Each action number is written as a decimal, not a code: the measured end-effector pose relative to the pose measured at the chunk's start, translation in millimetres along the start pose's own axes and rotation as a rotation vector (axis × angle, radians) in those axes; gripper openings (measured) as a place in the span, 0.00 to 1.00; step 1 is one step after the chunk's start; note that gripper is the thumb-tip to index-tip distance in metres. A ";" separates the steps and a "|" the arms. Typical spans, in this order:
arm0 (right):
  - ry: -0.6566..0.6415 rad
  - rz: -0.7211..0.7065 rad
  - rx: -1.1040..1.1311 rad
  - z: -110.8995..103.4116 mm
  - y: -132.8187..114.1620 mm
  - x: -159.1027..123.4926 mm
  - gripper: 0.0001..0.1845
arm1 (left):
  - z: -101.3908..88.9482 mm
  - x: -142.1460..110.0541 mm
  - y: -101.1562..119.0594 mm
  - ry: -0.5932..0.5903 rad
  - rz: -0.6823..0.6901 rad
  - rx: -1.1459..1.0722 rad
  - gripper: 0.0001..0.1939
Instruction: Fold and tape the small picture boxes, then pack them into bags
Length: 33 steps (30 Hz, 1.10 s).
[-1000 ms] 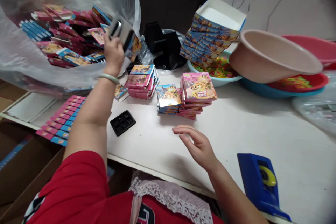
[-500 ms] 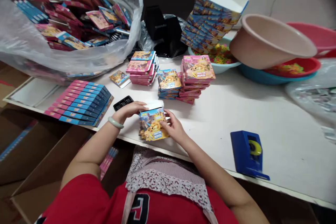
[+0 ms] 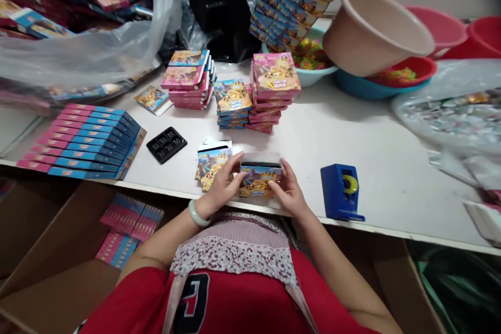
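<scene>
The left hand (image 3: 223, 186) and the right hand (image 3: 290, 191) are gripping a blue picture box (image 3: 260, 180) by its opposite sides, the fingers of each hand partly curled, thumbs on the front panel. The box is standing open at its top, a black edge showing inside, above the front edge of the white table (image 3: 301, 141). Open-topped boxes (image 3: 211, 167) are lying just beside the left hand. A black six-cell tray (image 3: 166, 144) is resting farther left, and a blue tape dispenser (image 3: 340, 191) is standing right of the right hand.
</scene>
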State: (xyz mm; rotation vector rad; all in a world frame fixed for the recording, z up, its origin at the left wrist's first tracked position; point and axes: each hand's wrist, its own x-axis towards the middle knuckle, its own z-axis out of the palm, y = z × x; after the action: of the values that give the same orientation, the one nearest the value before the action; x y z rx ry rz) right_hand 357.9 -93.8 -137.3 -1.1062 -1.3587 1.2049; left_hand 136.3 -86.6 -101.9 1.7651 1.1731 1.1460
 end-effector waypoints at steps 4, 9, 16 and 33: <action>0.125 -0.027 -0.127 -24.7 8.3 -22.1 0.31 | 33.2 -2.3 2.3 -0.053 0.087 -0.045 0.24; 0.148 -0.080 -0.355 -41.5 -8.2 -31.8 0.17 | 43.2 -4.1 6.8 -0.053 0.140 0.006 0.16; 0.158 -0.001 -0.169 -49.3 -35.1 -11.5 0.15 | 45.8 8.8 12.0 -0.005 -0.070 -0.121 0.12; 0.045 -0.062 -0.272 -47.8 -54.1 -15.2 0.06 | 31.3 30.1 19.4 -0.214 0.389 -0.074 0.02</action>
State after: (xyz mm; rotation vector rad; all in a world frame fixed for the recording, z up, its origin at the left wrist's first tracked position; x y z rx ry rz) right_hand 405.7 -108.7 -83.0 -1.2628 -1.5423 0.9634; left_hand 177.2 -67.4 -87.0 2.0558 0.6703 1.1631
